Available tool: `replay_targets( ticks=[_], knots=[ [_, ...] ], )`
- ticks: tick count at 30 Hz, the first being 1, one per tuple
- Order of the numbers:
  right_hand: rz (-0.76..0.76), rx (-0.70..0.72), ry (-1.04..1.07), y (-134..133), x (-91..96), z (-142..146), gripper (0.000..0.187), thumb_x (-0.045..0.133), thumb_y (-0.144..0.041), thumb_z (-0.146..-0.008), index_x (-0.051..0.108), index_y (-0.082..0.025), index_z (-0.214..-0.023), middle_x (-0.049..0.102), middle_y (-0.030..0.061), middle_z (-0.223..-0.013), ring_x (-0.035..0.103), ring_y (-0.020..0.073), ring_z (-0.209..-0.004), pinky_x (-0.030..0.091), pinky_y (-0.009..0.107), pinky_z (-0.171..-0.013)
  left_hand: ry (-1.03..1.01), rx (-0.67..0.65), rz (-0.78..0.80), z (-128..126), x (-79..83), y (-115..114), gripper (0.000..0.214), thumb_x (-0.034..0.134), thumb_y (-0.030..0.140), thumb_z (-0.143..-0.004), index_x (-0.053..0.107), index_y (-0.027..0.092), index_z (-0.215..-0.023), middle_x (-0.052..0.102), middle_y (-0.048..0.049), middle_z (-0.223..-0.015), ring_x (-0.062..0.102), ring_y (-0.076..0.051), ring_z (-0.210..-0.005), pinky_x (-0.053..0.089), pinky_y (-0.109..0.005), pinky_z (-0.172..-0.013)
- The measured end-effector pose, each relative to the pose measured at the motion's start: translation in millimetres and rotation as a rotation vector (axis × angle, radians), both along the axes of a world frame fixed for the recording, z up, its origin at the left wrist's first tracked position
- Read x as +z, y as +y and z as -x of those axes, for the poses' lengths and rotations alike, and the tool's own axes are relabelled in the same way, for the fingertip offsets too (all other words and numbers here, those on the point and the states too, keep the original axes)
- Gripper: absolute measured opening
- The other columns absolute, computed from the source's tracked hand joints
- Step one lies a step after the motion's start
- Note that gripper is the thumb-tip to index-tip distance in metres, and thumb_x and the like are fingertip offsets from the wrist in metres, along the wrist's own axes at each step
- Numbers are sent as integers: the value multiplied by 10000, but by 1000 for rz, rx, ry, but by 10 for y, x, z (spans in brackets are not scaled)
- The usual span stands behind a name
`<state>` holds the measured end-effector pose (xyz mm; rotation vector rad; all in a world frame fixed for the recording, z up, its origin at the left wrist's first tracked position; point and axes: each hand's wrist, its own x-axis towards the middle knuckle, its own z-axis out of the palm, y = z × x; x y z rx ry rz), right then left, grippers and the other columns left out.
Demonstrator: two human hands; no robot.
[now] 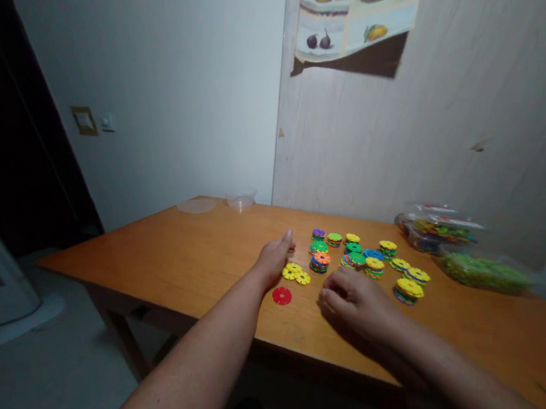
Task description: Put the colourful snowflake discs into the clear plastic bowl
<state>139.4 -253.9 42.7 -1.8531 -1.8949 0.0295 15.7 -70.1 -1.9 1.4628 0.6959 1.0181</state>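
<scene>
My left hand (276, 258) rests on its edge on the table, thumb stretched out and fingers partly hidden behind it. It looks open, right beside several yellow notched plastic discs (295, 272). A single red notched disc (282, 296) lies nearer the front edge. My right hand (354, 294) is closed with curled fingers, low over the table; whatever it may hold is hidden. Just beyond it stand a stack of orange-topped discs (320, 262), green-topped discs (357, 259) and a yellow-topped stack (374, 267). Another yellow-topped stack (408, 290) is to its right.
More disc stacks (388, 248) spread across the wooden table (200, 261). At the right lie a clear container of colourful pieces (440, 233) and a clear pack of green pieces (485, 270). A clear lid (196, 206) and clear bowl (241, 199) sit at the far left edge.
</scene>
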Motion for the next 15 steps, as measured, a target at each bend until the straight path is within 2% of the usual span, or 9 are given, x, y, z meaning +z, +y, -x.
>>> replay_targets(
  ticks=[3,7,11,15],
  knots=[
    [139,-9,87,158,-56,324,186,550,-363,-829,605,-214,-733,623,16,-716,536,146,-645,319,253,-561,-21,-5,6,5,-2,-1,717,449,751,-778,644,87,-966,675,-160,-1010,625,-238,-928,455,-361,-861],
    [212,-105,109,383,-72,547,329,623,-536,-762,598,-211,-717,614,23,-671,514,150,-587,261,259,-515,-15,-21,-5,23,7,-3,728,446,757,-773,644,85,-971,667,-168,-1036,625,-242,-925,456,-359,-837],
    [244,-121,137,555,-96,609,238,681,-429,-710,587,-213,-680,607,18,-664,499,143,-561,254,261,-510,-20,-21,9,21,4,4,726,452,756,-768,644,85,-972,667,-168,-1041,621,-243,-944,453,-356,-848],
    [255,-97,206,609,-152,622,178,683,-308,-663,542,-212,-611,568,-4,-591,483,135,-517,258,258,-491,-7,-23,-11,11,-17,30,729,440,758,-773,651,89,-970,674,-163,-1024,624,-246,-941,452,-359,-851]
  ],
)
